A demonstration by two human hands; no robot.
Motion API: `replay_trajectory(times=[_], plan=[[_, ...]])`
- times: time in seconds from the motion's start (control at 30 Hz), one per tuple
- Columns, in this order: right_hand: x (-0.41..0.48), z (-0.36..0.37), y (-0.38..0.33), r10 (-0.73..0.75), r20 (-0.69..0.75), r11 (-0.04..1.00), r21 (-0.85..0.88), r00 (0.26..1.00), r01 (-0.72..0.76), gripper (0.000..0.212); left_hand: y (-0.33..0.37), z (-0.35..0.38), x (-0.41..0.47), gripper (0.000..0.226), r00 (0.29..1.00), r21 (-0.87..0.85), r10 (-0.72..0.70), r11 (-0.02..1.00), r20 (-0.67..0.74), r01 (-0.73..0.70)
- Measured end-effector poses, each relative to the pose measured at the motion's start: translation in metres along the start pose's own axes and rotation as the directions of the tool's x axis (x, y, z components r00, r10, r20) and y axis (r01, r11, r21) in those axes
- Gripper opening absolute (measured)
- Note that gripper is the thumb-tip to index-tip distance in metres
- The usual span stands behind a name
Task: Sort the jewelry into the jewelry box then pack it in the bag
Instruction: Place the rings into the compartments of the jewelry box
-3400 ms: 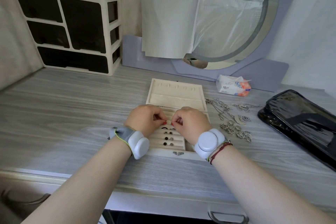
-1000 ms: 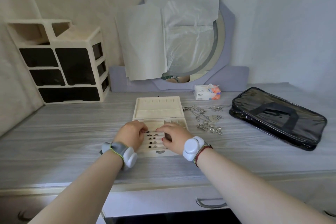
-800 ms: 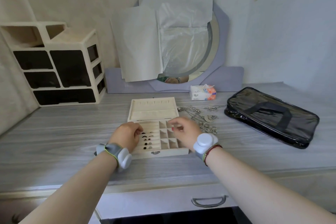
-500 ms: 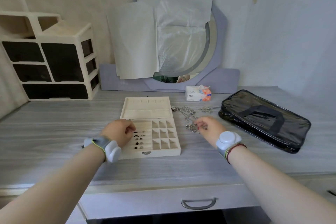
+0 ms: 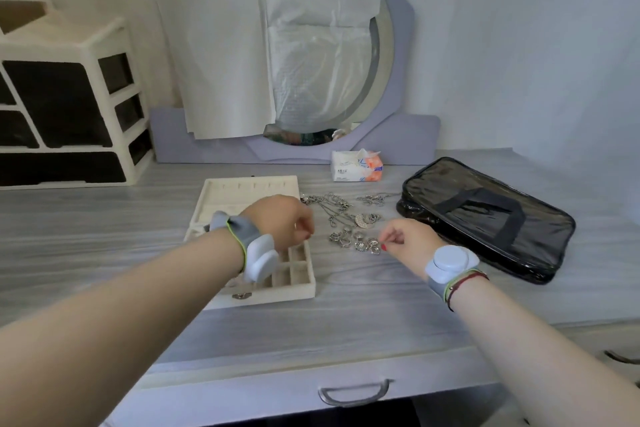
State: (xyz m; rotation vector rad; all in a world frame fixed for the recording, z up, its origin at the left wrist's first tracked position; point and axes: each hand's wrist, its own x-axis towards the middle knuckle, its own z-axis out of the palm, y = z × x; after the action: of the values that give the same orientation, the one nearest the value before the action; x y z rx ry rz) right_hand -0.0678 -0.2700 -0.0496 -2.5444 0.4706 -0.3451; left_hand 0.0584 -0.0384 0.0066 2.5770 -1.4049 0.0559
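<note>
The open cream jewelry box (image 5: 300,288) lies on the grey desk with its lid (image 5: 249,189) flat behind it. My left hand (image 5: 282,220) hovers over the box's right side with fingers curled and nothing seen in them; its wrist hides most of the compartments. Right of the box lies a pile of silver chains and rings (image 5: 346,215). My right hand (image 5: 407,239) pinches a small silver ring (image 5: 375,249) at the pile's near edge. The black bag (image 5: 485,215) lies flat at the right, closed.
A tissue pack (image 5: 356,166) sits behind the pile, in front of a paper-covered round mirror (image 5: 329,80). A cream drawer organiser (image 5: 69,107) stands at the back left. The desk's front edge has a drawer handle (image 5: 353,392) below it.
My right hand left the box and went right to the jewelry pile, where it now pinches a ring. My left hand moved from the box's left side toward its right side.
</note>
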Motion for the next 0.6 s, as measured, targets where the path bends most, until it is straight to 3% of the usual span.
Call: replay_trajectory(times=[0.2, 0.6], plan=[[-0.001, 0.012, 0.004, -0.013, 0.041, 0.999, 0.044, 0.999, 0.011, 0.023, 0.041, 0.042, 0.035, 0.016, 0.981, 0.038, 0.194, 0.98, -0.003, -0.193], [0.001, 0.026, 0.014, -0.014, -0.008, 0.998, 0.068, 1.0, 0.014, 0.012, 0.044, 0.066, 0.065, 0.016, 0.982, 0.02, 0.191, 0.982, -0.008, -0.19]])
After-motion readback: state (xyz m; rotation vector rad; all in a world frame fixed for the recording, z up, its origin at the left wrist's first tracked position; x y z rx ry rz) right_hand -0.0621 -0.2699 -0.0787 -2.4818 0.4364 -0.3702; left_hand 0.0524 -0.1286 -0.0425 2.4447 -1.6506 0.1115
